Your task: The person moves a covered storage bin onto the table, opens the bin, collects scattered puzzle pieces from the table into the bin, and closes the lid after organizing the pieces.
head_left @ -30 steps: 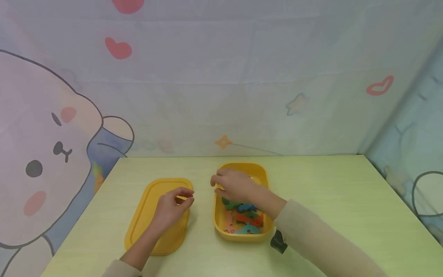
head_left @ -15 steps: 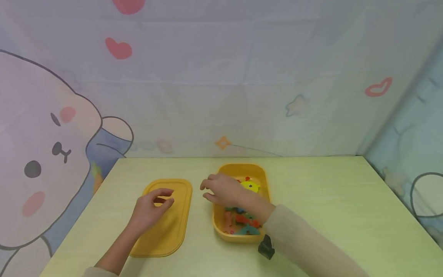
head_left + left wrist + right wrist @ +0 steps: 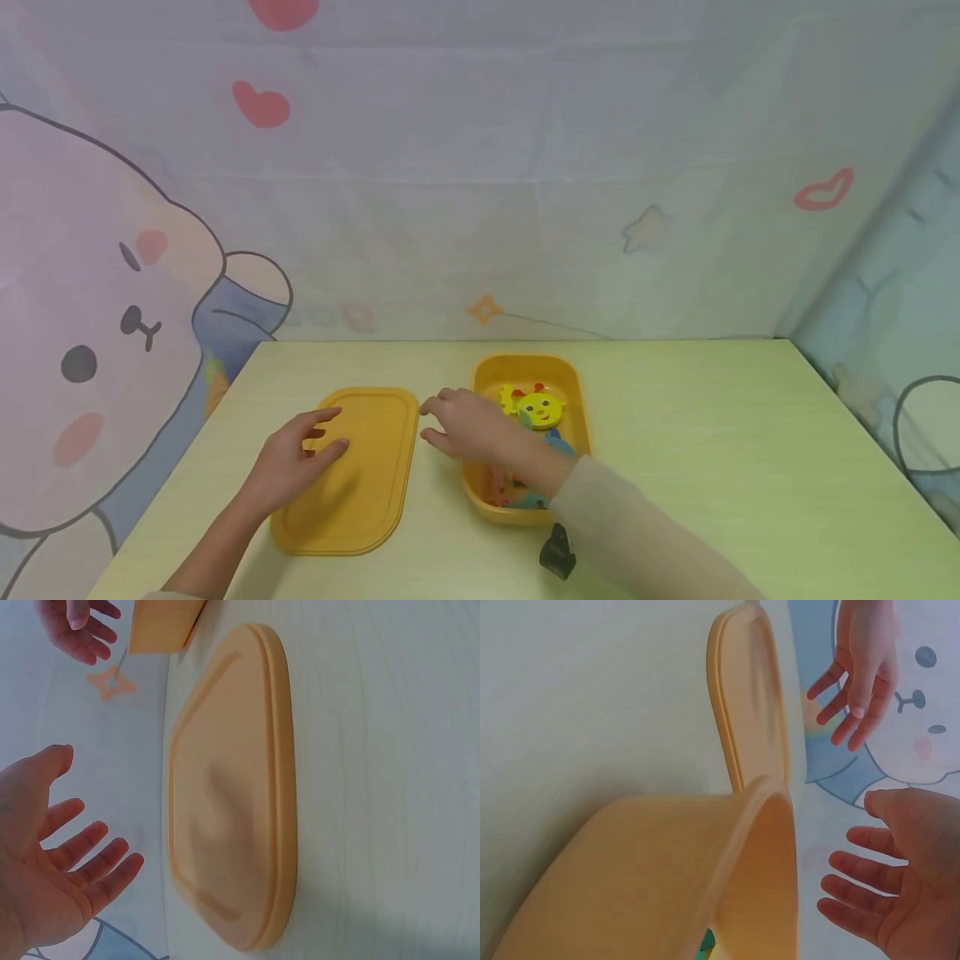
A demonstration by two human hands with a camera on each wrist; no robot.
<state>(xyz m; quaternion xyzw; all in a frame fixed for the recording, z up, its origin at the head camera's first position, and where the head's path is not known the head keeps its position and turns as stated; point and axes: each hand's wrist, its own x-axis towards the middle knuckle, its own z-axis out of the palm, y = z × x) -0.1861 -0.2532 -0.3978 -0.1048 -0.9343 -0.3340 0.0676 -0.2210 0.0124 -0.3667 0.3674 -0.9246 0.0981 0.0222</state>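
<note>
A flat yellow lid lies on the table. Over its left side hovers my left hand, fingers spread and holding nothing; the left wrist view shows this palm apart from the lid. Right of the lid stands an uncovered yellow box. My right hand hangs above the box's left rim, its relaxed fingers bare in the right wrist view. Inside the box lie a yellow smiling animal-face piece and several colourful flat shapes, partly hidden by my right hand and forearm.
The pale table extends to the right of the box. Behind it hangs a printed cloth with hearts and a large cartoon animal. A small black object sits by my right sleeve.
My left hand has shifted left across the lid and its fingers have spread apart. My right hand has drifted left, bringing the yellow face piece into view.
</note>
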